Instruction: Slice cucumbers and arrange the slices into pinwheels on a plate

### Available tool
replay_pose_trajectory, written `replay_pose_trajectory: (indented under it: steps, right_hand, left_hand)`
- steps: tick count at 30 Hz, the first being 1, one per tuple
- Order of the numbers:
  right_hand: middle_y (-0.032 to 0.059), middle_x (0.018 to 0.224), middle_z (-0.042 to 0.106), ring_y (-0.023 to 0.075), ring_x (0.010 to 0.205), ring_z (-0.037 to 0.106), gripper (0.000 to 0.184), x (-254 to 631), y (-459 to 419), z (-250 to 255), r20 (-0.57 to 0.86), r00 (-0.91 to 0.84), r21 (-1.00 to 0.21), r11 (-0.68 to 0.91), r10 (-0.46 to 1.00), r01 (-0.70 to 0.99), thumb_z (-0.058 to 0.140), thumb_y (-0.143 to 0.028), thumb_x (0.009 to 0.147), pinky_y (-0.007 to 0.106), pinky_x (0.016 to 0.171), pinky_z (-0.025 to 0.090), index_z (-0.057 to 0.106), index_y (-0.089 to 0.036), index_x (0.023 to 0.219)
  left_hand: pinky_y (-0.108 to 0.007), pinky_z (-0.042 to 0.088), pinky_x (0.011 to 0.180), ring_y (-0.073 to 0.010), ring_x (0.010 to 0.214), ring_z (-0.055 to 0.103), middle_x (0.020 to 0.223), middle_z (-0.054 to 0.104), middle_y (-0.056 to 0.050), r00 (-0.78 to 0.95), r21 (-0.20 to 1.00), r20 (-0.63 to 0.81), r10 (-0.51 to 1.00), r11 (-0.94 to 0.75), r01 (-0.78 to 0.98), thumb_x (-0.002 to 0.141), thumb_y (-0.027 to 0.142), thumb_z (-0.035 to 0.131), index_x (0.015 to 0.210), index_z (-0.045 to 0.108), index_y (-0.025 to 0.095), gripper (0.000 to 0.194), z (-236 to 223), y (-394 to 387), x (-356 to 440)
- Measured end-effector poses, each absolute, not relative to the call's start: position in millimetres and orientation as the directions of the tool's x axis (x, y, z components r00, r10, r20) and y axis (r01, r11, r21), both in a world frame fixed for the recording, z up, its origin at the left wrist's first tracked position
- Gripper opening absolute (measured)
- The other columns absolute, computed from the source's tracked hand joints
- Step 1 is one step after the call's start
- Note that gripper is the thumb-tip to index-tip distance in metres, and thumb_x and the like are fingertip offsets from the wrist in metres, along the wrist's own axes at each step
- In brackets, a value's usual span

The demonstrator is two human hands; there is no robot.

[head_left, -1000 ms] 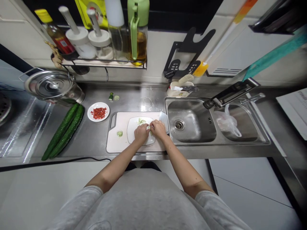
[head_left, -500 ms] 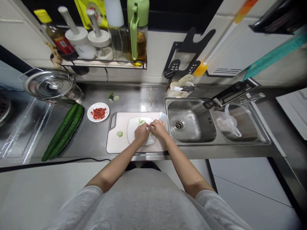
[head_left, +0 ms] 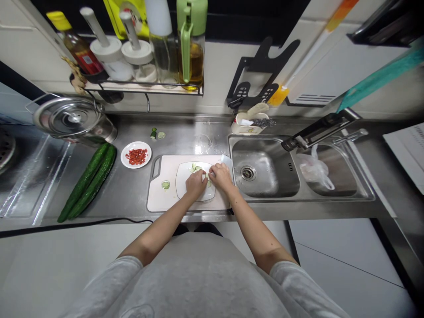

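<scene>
Since the earlier frame, the right hand (head_left: pixel 221 176) has drawn slightly away from the left hand (head_left: pixel 195 183), leaving a gap above the white plate (head_left: pixel 182 176). Cucumber slices (head_left: pixel 209 183) lie on that plate, between and beyond the hands; fingers are narrowly curled, grip unclear.
</scene>
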State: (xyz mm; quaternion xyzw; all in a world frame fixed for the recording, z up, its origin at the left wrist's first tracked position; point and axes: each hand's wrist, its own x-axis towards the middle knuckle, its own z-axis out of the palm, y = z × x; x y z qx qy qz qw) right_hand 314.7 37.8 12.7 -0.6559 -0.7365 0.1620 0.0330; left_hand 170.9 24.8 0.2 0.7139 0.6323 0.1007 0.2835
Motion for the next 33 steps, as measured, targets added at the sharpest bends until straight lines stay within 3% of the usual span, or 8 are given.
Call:
replay_pose_trajectory:
  steps: [6,13,27,33]
  right_hand:
    - [0.0081,0.094,0.060,0.0226,0.094,0.045,0.028,319.8,19.6,19.8,-0.083,0.046,-0.343,-0.072,0.995,0.936,0.039,-0.031,0.092,0.031,0.083,0.033,0.061,-0.018,0.104]
    - [0.0061,0.089,0.061,0.0214,0.087,0.048,0.023,306.2,-14.8,13.9,-0.104,0.101,-0.355,-0.132,0.989,0.925,0.043,-0.032,0.091,0.029,0.077,0.034,0.062,-0.019,0.093]
    - [0.0065,0.088,0.062,0.0205,0.085,0.048,0.025,299.9,-15.3,-0.3,-0.099,0.091,-0.354,-0.120,0.991,0.928,0.042,-0.032,0.092,0.028,0.075,0.033,0.063,-0.019,0.088]
    - [0.0068,0.089,0.064,0.0209,0.086,0.049,0.024,306.8,8.0,4.9,-0.066,0.247,-0.353,-0.254,0.967,0.901,0.045,-0.033,0.091,0.029,0.076,0.032,0.064,-0.018,0.092]
  left_hand:
    - [-0.028,0.041,0.072,-0.0185,0.092,0.057,0.094,0.064,-0.003,0.228,0.513,-0.159,0.961,-0.117,0.851,0.093,0.034,0.044,0.109,0.058,0.026,0.023,2.9,23.3,164.1]
    - [-0.028,0.040,0.074,-0.0201,0.096,0.053,0.097,0.061,-0.005,0.397,0.454,-0.124,0.909,-0.304,0.837,0.091,0.033,0.049,0.101,0.065,0.028,0.020,-2.2,27.1,158.1]
    - [-0.029,0.040,0.077,-0.0199,0.097,0.052,0.097,0.061,-0.005,0.375,0.454,-0.080,0.924,-0.301,0.839,0.093,0.035,0.044,0.102,0.064,0.026,0.024,-11.1,26.8,160.7]
    - [-0.030,0.039,0.075,-0.0205,0.095,0.052,0.096,0.062,-0.004,0.354,0.451,-0.036,0.935,-0.301,0.840,0.092,0.034,0.047,0.102,0.065,0.026,0.022,-12.8,25.9,159.4]
